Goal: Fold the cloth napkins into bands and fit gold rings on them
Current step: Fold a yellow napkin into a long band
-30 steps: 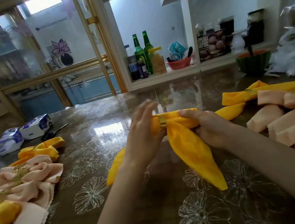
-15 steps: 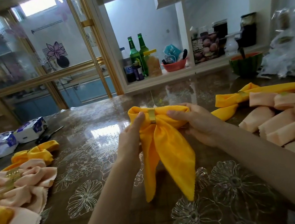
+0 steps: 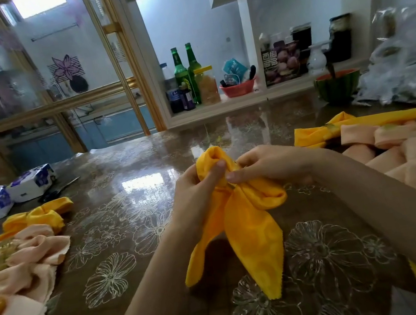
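Observation:
A yellow napkin [image 3: 249, 222] folded into a bow shape hangs above the table centre, its two tails pointing down. My left hand [image 3: 196, 190] grips its left loop, thumb pressed on the cloth. My right hand [image 3: 266, 165] pinches the middle, where only a sliver of the gold ring [image 3: 231, 185] shows between my fingers. The right loop droops below my right hand.
Ringed peach and yellow napkins [image 3: 18, 254] lie at the left; folded peach napkins [image 3: 408, 149] and a yellow ringed one [image 3: 362, 123] at the right. Tissue packs [image 3: 30, 183] and scissors [image 3: 59, 189] sit far left, a green bowl [image 3: 338, 84] and plastic bags [image 3: 406, 61] far right.
The napkin turned from lying flat across the table to hanging with tails down. Both hands closed in on its middle, and the ring is now mostly covered by my fingers.

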Motion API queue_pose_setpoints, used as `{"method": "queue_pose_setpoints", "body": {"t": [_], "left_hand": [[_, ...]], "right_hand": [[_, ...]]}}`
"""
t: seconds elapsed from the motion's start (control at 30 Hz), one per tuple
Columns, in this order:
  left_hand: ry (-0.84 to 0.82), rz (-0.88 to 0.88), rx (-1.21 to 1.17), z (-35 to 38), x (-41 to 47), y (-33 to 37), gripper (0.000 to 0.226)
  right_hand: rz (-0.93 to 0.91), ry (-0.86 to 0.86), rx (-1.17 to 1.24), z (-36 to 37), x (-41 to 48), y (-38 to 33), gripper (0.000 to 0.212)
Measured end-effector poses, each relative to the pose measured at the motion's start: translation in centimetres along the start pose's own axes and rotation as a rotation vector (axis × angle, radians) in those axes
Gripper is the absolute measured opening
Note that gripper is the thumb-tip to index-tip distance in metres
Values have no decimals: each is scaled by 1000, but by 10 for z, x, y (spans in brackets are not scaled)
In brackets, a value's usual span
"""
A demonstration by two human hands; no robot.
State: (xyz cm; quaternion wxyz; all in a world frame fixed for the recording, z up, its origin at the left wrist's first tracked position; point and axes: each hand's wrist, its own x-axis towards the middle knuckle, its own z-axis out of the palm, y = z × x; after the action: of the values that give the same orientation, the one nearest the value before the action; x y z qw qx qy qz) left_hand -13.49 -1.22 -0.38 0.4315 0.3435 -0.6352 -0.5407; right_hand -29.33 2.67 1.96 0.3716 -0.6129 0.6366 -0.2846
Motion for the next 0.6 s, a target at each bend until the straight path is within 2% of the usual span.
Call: {"method": "queue_pose_setpoints", "body": {"t": [0.17, 0.27, 0.3, 0.37, 0.4, 0.47, 0.53, 0.6], "left_hand": [[86, -28, -17, 3, 2, -6, 10], [166, -36, -49, 6, 2, -9, 8], [185, -38, -73, 7, 2, -9, 9], [213, -56, -127, 4, 3, -10, 9], [220, -72, -158, 3, 4, -10, 9], [216, -90, -209, 1, 5, -9, 10], [209, -110, -230, 0, 6, -11, 10], [199, -128, -198, -1, 6, -12, 16]], "right_hand": [[-197, 298, -229, 16, 10, 2, 64], [-346, 540, -618, 34, 13, 6, 73], [-380, 549, -650, 36, 13, 7, 76], [-322, 440, -453, 32, 12, 4, 81], [-263, 373, -330, 27, 12, 3, 77], [-179, 261, -262, 16, 12, 3, 60], [-185, 238, -250, 13, 13, 5, 46], [-210, 265, -199, 13, 12, 6, 42]]}}
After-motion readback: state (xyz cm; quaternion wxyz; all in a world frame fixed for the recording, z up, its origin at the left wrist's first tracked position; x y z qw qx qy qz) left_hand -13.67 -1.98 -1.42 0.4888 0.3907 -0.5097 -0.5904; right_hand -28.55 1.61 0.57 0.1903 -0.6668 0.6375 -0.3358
